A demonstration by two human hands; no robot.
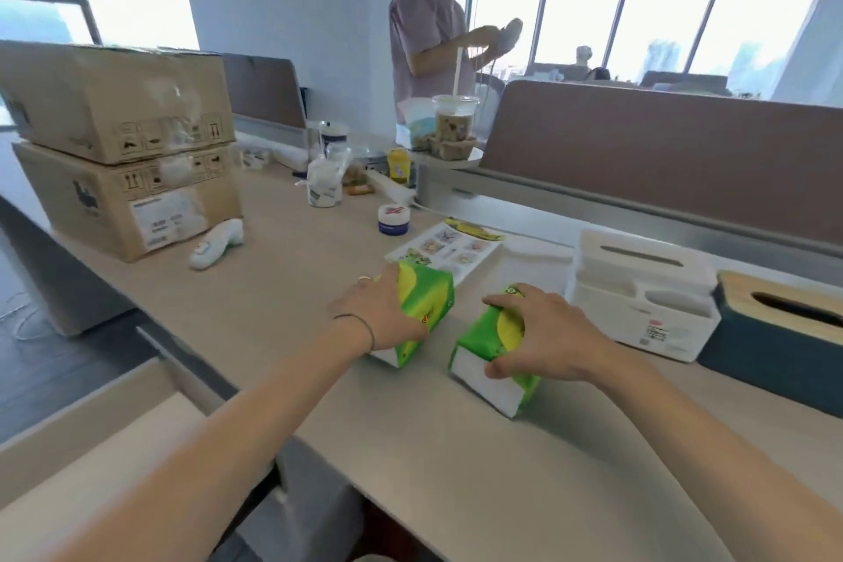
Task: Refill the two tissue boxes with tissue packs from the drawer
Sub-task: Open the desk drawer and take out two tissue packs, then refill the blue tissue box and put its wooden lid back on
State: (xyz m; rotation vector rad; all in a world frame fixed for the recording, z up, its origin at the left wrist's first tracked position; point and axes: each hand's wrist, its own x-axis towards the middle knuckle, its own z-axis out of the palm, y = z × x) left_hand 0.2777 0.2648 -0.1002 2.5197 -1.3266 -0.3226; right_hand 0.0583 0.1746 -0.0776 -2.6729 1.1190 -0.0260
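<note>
Two green and yellow tissue packs rest on the desk. My left hand (381, 315) grips the left tissue pack (426, 303) from its left side. My right hand (545, 335) lies over the top of the right tissue pack (490, 354), fingers curled round it. To the right stands a white tissue box (638, 292) with a slot in its lid. Beside it, at the frame's right edge, is a dark blue tissue box (771, 347) with a wooden slotted lid. An open drawer (114, 438) shows at the lower left.
Two stacked cardboard boxes (118, 141) fill the desk's left end. A white handheld device (216, 242), a sticker sheet (449, 246), a small jar (393, 219) and assorted bottles lie behind the packs. A brown partition (661, 151) runs along the back. A person stands beyond it.
</note>
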